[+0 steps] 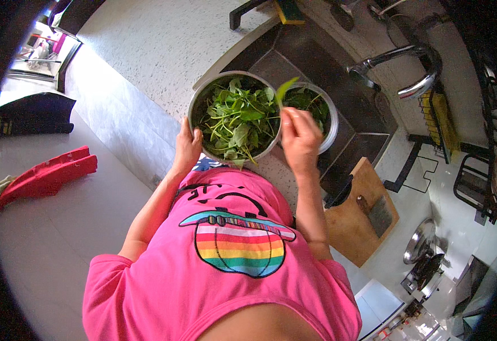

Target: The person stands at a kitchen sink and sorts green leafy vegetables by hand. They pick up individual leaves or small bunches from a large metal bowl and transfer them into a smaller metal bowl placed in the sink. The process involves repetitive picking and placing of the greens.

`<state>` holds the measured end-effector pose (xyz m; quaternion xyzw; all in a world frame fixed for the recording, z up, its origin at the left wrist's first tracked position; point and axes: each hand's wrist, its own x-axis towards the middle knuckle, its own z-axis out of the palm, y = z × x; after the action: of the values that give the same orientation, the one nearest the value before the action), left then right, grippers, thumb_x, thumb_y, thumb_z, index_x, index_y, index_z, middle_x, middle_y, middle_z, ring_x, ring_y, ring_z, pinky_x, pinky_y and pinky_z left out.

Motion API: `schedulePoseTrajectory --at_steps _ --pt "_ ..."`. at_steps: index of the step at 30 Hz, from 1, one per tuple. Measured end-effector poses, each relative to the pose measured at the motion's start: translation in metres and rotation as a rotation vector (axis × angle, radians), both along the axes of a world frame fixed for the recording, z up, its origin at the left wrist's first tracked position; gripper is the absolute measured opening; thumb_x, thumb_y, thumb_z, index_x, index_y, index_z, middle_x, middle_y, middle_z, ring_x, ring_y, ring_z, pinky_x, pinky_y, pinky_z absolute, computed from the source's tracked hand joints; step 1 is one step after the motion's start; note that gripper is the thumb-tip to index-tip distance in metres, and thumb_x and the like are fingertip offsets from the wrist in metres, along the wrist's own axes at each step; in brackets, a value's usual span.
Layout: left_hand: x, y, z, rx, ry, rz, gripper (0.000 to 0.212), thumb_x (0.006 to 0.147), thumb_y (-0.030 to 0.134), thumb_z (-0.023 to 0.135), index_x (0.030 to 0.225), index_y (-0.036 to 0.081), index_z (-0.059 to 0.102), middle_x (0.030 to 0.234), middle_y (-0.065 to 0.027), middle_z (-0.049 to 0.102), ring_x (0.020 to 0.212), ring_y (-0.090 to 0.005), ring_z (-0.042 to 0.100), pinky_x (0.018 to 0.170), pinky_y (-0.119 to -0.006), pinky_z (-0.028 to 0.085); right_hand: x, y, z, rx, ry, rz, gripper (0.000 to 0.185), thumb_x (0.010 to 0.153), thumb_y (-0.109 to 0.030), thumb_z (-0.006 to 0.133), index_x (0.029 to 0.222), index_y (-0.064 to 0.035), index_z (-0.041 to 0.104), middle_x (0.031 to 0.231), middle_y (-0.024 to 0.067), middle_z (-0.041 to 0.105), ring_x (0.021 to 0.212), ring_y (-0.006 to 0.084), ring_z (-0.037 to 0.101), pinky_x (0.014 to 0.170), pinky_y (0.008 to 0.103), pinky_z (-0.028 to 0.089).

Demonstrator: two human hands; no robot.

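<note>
A round metal bowl full of leafy green stems is before me, close to my body. With its thumb at the rim, my left hand grips the bowl's left side. My right hand, slightly blurred, pinches a single green leaf that sticks up from its fingertips. It is over the gap between the bowl and a second round container. Darker leaves lie in that second container, which is partly hidden by my right hand and the first bowl.
A dark sink with a chrome faucet lies beyond the containers. To the right, a cleaver rests on a wooden cutting board. The speckled countertop extends to the left. A yellow-and-green sponge sits by the sink's far edge.
</note>
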<state>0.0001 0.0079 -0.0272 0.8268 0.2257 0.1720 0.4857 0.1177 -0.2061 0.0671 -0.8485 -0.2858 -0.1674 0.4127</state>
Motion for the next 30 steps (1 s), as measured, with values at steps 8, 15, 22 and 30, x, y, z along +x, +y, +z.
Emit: schedulePoseTrajectory --at_steps 8,15,22,30 --pt "-0.004 0.002 -0.007 0.000 0.013 0.001 0.031 0.082 0.010 0.042 0.111 -0.001 0.039 0.077 -0.0262 0.054 0.070 -0.0417 0.053 0.063 -0.041 0.042 0.004 0.009 -0.019 -0.003 0.098 0.200 0.015 0.077 -0.007 0.062 0.090 -0.0022 0.062 0.086 0.0090 0.056 0.065 0.0150 0.058 0.051 0.0244 0.047" --pt "-0.001 -0.001 -0.003 -0.001 0.009 -0.004 0.033 0.081 0.010 0.042 0.112 -0.001 0.039 0.084 -0.0269 0.054 0.076 -0.0421 0.054 0.065 -0.041 0.043 0.072 -0.120 -0.130 -0.343 0.498 -0.370 0.019 0.079 -0.015 0.057 0.092 -0.0025 0.063 0.070 0.0109 0.063 0.062 0.0205 0.061 0.056 0.0315 0.046" --pt "0.000 -0.001 0.004 0.006 0.035 -0.004 0.034 0.081 0.010 0.043 0.113 -0.003 0.039 0.087 -0.0282 0.054 0.079 -0.0409 0.054 0.069 -0.041 0.043 0.072 -0.109 -0.174 -0.677 0.719 -0.135 0.025 0.074 -0.026 0.061 0.071 -0.0014 0.064 0.063 0.0127 0.060 0.057 0.0245 0.059 0.054 0.0375 0.046" --pt "-0.002 -0.003 0.009 -0.014 0.059 -0.006 0.030 0.082 0.008 0.042 0.111 0.000 0.040 0.089 -0.0264 0.054 0.083 -0.0415 0.054 0.070 -0.041 0.043 0.071 -0.102 -0.219 -0.830 0.746 -0.371 0.027 0.072 -0.011 0.059 0.094 0.0034 0.059 0.080 0.0155 0.064 0.079 0.0302 0.061 0.070 0.0402 0.049"
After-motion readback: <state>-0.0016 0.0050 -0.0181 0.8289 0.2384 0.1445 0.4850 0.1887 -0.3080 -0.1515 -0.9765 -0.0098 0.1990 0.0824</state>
